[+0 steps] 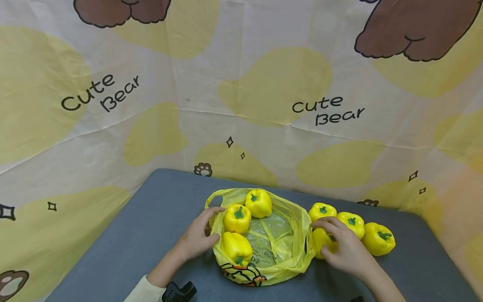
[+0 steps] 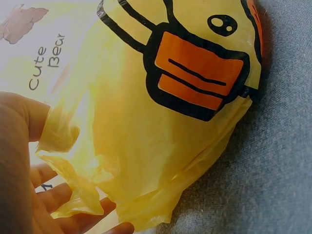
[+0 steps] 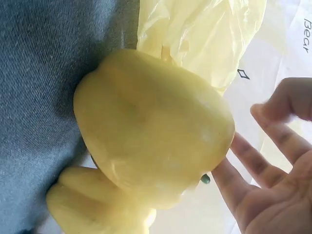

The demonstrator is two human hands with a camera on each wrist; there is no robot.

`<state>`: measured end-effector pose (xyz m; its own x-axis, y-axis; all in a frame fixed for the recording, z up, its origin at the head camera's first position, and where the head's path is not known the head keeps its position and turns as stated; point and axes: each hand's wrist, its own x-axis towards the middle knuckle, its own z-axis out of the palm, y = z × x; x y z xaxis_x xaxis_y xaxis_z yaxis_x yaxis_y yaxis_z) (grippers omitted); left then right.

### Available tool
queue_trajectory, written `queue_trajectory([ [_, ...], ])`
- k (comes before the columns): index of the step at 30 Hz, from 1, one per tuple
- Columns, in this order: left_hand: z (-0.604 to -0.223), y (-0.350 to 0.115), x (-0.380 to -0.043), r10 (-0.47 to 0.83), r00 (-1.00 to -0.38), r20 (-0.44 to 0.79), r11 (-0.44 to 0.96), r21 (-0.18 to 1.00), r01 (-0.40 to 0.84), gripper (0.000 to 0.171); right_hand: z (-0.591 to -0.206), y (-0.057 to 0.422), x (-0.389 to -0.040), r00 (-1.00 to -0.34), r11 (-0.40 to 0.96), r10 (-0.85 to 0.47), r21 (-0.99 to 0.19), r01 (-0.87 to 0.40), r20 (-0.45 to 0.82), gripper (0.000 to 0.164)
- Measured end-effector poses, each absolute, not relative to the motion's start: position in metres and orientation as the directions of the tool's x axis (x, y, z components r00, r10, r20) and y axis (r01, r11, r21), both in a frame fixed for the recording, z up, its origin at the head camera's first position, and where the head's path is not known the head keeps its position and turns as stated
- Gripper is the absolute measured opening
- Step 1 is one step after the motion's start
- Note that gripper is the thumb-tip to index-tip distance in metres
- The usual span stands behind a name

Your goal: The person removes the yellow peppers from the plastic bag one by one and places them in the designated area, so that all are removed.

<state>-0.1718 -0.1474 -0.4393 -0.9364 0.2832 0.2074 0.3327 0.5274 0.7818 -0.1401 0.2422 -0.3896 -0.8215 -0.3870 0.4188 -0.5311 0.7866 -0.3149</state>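
A yellow plastic bag (image 1: 279, 274) with a printed duck face (image 2: 200, 73) stands with its mouth spread wide. Inside, along its left side, are three yellow bell peppers (image 1: 237, 218) with green stems. My left hand (image 1: 198, 235) is at the bag's left rim, its fingers loosely spread and touching the thin plastic. Just outside the bag's right side stands another yellow bell pepper (image 3: 151, 126), partly covered in the head view by my right hand (image 1: 345, 247). That hand's fingers are extended around the pepper's top, with the thumb apart from it.
Three more yellow bell peppers (image 1: 351, 222) stand on the grey table (image 1: 158, 209), behind and right of my right hand. A patterned cloth (image 1: 264, 84) hangs along the table's back edge. Dark straps (image 1: 179, 291) show near the left wrist.
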Motion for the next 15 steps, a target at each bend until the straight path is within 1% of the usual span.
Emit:
queue_trajectory([
  [4, -0.4391, -0.1468, -0.1727, 0.292, -0.934, 0.207, 0.517, 0.787, 0.336, 0.062, -0.3895, 0.2431, -0.1414, -0.82, 0.78, -0.419, -0.307, -0.545, 0.391, 0.06],
  [8, -0.4382, -0.1478, -0.1719, 0.288, -0.935, 0.204, 0.52, 0.787, 0.332, 0.062, -0.3883, 0.2416, -0.1419, -0.821, 0.765, -0.433, -0.328, -0.553, 0.373, 0.063],
  [12, -0.4381, -0.1486, -0.1708, 0.288, -0.936, 0.204, 0.53, 0.78, 0.333, 0.063, -0.3856, 0.2406, -0.1423, -0.829, 0.756, -0.437, -0.358, -0.548, 0.348, 0.062],
  [15, -0.4392, -0.148, -0.1711, 0.294, -0.933, 0.209, 0.527, 0.779, 0.34, 0.063, -0.3838, 0.2412, -0.1427, -0.837, 0.765, -0.434, -0.354, -0.538, 0.333, 0.059],
])
